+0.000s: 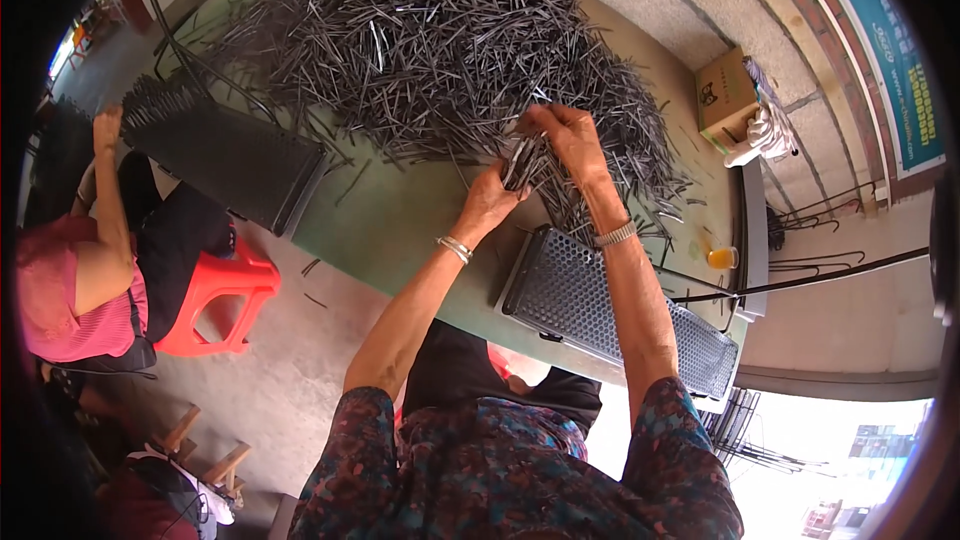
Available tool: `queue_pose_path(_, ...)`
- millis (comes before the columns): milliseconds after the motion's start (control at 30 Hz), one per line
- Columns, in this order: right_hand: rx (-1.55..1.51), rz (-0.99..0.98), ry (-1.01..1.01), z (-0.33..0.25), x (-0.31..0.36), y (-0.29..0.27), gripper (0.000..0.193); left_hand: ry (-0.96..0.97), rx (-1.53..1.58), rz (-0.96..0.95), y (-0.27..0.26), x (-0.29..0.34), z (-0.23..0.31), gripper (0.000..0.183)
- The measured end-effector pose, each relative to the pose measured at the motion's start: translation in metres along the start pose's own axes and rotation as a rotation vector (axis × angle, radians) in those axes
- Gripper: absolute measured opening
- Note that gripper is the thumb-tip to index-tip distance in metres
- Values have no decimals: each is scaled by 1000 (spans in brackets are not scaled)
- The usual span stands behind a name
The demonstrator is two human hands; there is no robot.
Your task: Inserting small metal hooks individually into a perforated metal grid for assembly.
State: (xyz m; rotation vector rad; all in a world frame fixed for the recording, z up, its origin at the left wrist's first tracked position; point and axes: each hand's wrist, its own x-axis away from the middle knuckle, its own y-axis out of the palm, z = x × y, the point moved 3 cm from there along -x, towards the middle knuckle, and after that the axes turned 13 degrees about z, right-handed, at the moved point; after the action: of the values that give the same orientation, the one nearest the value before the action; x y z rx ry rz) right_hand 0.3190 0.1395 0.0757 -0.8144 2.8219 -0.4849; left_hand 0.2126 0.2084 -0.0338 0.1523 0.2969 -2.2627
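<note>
1. Here we are at the green worktop [350, 240], where a heap of dark thin strips [440, 50] sprawls along the far edge; placed there, we'd judge, so that both hands reach it easily while the near edge stays for the trays.
2. Right on that near edge, toward the right corner, we have the perforated tray [560, 285], its rows of holes facing up, lying just under the right forearm; that spot probably keeps it close to the body.
3. Now the hands! Our left hand [488, 198] is closed around the lower end of a small bundle of strips [517, 162], between the heap and the tray, likely gripping there to keep the lengths together.
4. And our right hand [572, 145] comes in at the bundle's upper end, fingers bent well inward and touching it; whether they pinch any strips, we cannot tell.
5. Over by the right end, a carton [725, 95], white gloves [765, 135] and an orange cup [722, 257] sit off to the side, perhaps to spare the working space.
6. Near the left end, a co-worker's hand [107, 128] is up beside a second tray [250, 162].
</note>
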Motion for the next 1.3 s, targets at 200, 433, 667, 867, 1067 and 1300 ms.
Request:
queue_pose_path(200, -121, 491, -225, -12, -15, -46, 34, -460, 368, -276, -2, -7, 5, 21)
queue_pose_path(433, 106, 337, -118, 58, 5, 7, 30, -514, 632, -90, 9, -14, 10, 29)
queue_pose_path(667, 234, 312, -74, 56, 21, 33, 30, -469, 706, -4, 0, 1, 14, 16)
queue_pose_path(867, 426, 415, -598, 32, 56, 35, 42, -430, 620, 168, -11, -5, 15, 5)
queue_pose_path(1067, 314, 348, -264, 41, 50, 34, 32, -521, 685, 214, -8, 2, 16, 12)
queue_pose_path(1300, 319, 400, -230, 50, 53, 42, 26, -466, 639, 119, -6, 5, -1, 18)
